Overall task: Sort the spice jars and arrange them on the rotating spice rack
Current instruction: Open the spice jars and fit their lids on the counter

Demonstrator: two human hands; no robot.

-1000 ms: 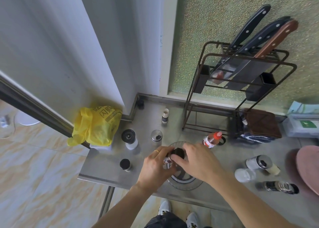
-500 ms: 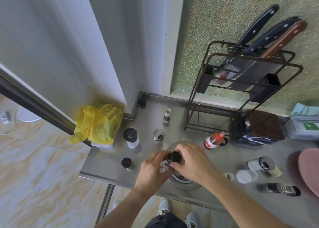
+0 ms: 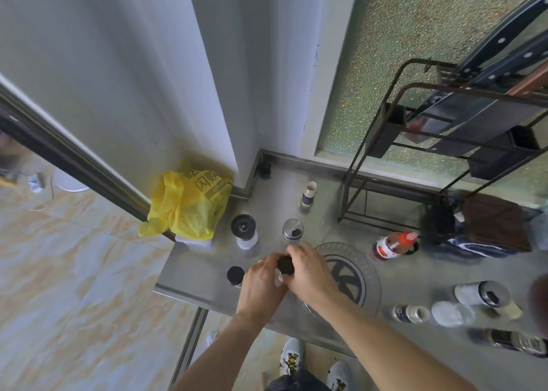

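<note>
Head view, looking down: the steel counter (image 3: 207, 290) fills most of the frame, running into a corner against a white wall. Off to the right stands a dark wire knife rack (image 3: 444, 141) with knives (image 3: 498, 44) slotted in, and a brown cloth (image 3: 495, 221) sits at its foot. A yellow plastic bag (image 3: 189, 201) is slumped at the counter's left edge.

The round rotating spice rack (image 3: 367, 275) lies flat near the front edge, with nothing visibly standing on it. Both hands meet just left of it: the left hand (image 3: 261, 287) and right hand (image 3: 308, 275) are curled together around one black-capped spice jar (image 3: 285, 265), fingers closed on it, only the cap really showing.

Loose stuff around: a red-capped bottle (image 3: 391, 244) tipped over beside the rack, a black-topped white grinder (image 3: 244, 232), a silver-lidded shaker (image 3: 292, 229), a small white-capped bottle (image 3: 308, 193) further back, and a little black-lidded jar (image 3: 235, 275) just left of the left hand. At the right, well apart from the hands, several jars (image 3: 480, 294) lie on their sides, too blurred to tell more.
</note>
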